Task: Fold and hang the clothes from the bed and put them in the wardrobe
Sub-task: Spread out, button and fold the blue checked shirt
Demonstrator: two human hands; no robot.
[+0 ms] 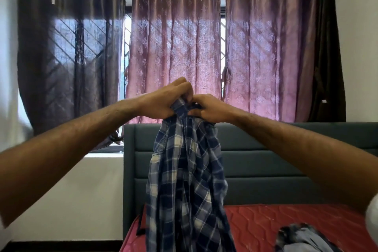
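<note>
Both hands are up at about chest height in front of the curtains (176, 47), and they're basically touching each other at the top of the plaid shirt (184, 180). The left hand (163, 98) has its fingers curled round the collar end of the fabric, and the right hand (208, 108) pinches the same bunch from the other side, so both grips are closed on the shirt with no gap between them.

The thing that matters for what comes next: the shirt hangs straight down from that one pinched spot, long axis vertical, all bunched into a narrow column (no shoulders spread out at all). Its lower end drops past the headboard (276, 159) and down in front of the red mattress (276, 223); I can't tell if the hem touches the bed.

So my guess is the hands need to slide apart sideways along the collar to open it out before any fold or hanger happens. Neither hand is nearer, they're level.

Another crumpled garment (302, 239) waits on the mattress at lower right.
</note>
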